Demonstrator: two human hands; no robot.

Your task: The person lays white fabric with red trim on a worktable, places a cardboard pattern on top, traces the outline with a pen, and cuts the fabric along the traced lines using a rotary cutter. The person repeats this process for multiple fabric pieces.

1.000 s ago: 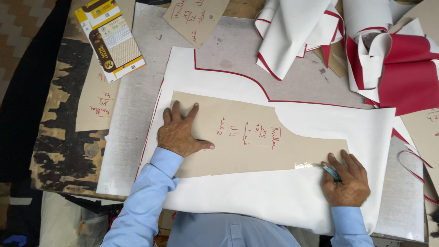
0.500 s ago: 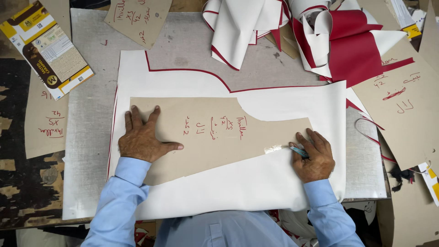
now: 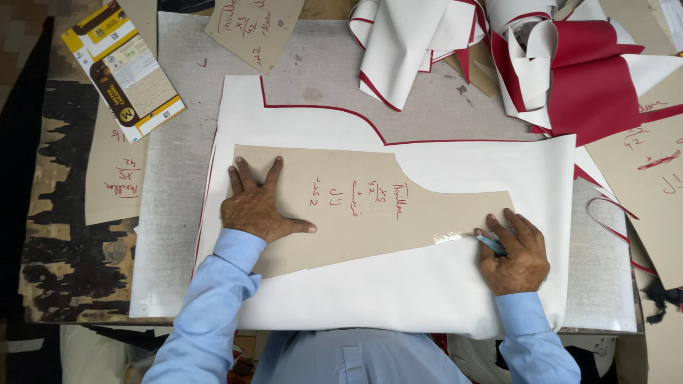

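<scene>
A tan cardboard pattern (image 3: 370,206) with red handwriting lies on a white sheet of material (image 3: 398,299) edged in red. My left hand (image 3: 256,206) presses flat on the pattern's left end, fingers spread. My right hand (image 3: 514,252) grips a light blue marker (image 3: 492,244) with its tip at the pattern's lower right edge, beside a patch of clear tape (image 3: 448,237). Both arms wear light blue sleeves.
A grey work board (image 3: 171,213) carries the sheet. A yellow and brown printed carton (image 3: 122,67) lies at the top left. More tan patterns (image 3: 114,178) (image 3: 255,25) (image 3: 651,178) surround it. Red and white material pieces (image 3: 569,64) are heaped at the top right.
The view has shifted slightly. My left hand stays flat on the pattern. My right hand with the marker stays at the pattern's lower right edge.
</scene>
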